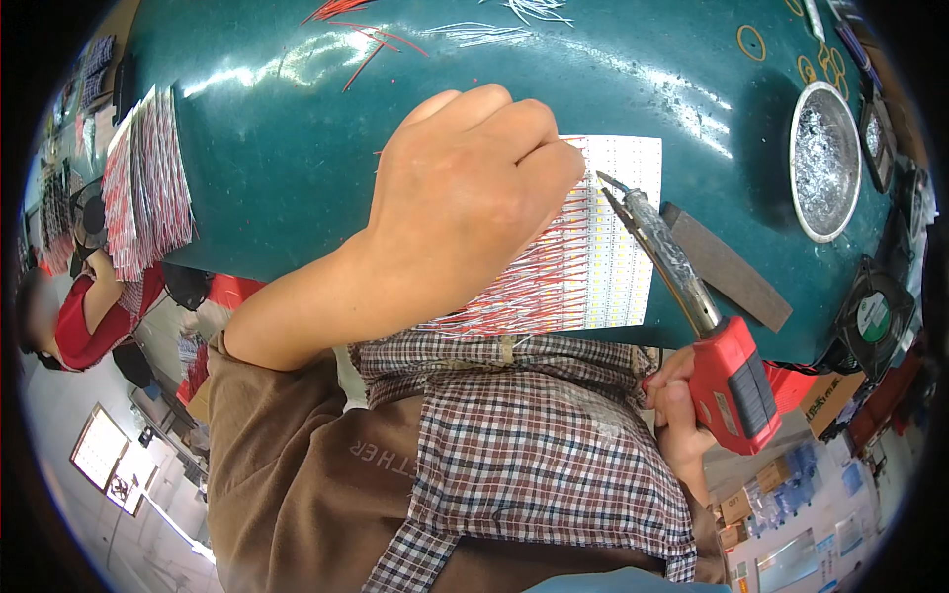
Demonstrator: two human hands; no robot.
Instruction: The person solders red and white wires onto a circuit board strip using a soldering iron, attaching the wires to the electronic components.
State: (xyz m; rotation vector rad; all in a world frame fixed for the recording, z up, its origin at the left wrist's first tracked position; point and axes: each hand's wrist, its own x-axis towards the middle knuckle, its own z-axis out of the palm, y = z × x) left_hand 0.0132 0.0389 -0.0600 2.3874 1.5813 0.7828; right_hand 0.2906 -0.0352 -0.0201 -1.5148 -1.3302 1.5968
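My left hand is closed, knuckles up, over the upper left part of a white LED circuit board sheet. Its fingertips are hidden, so whatever they pinch does not show. Many thin red and white wires run from the sheet's solder points toward the left. In my right hand is the handle of a red soldering gun. The gun's long metal barrel slants up and left, and its dark tip is over the sheet, just right of my left hand. Whether the tip touches cannot be told.
A dark flat bar lies right of the sheet. Beyond it are a metal bowl with silvery bits and a small fan. Loose red wires and white wires lie at the far edge. Wired strips hang left, near another person.
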